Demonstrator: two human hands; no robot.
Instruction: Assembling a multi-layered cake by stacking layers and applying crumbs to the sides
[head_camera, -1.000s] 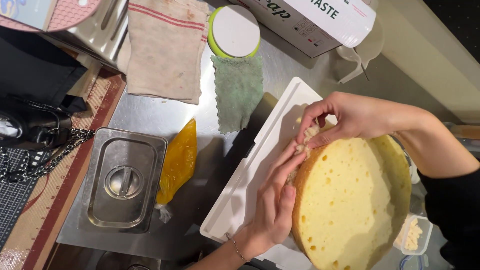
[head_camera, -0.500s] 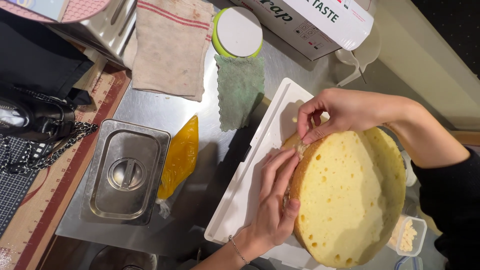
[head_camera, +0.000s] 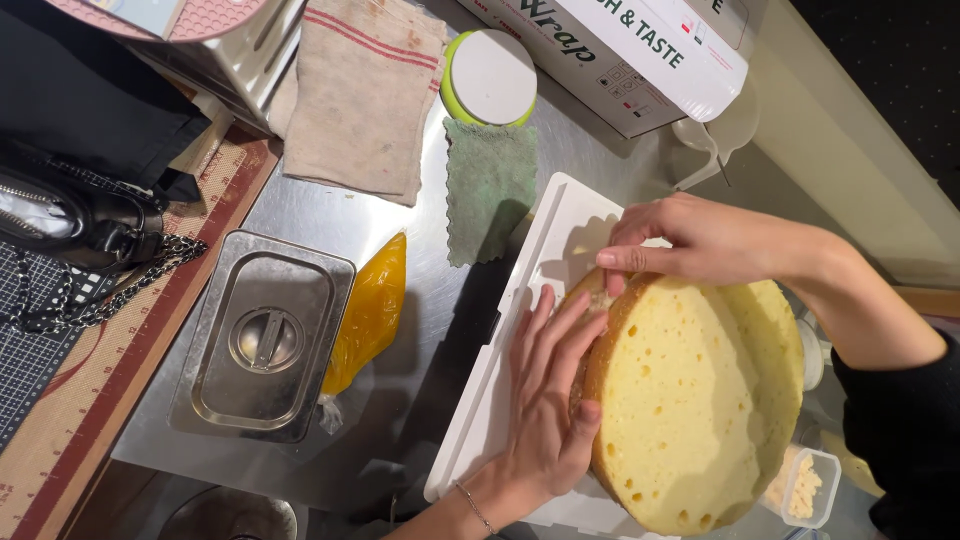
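The left hand (head_camera: 548, 400) wears a thin wrist bracelet (head_camera: 476, 505); the right hand's (head_camera: 700, 240) arm ends in a black sleeve (head_camera: 905, 430) at four o'clock.

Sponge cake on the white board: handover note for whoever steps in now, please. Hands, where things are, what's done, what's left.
Left hand: flat against the side of the sponge cake, fingers spread along its edge.
Right hand: fingertips pinching the cake's far rim.
The cake is tipped up on the white board, its pale holed face showing, not lying flat.
Beside the board on the steel counter: an orange piping bag, a lidded steel pan, a green cloth.
Done: cake lifted at one side. Left: it is not yet laid flat; the piping bag lies untouched.
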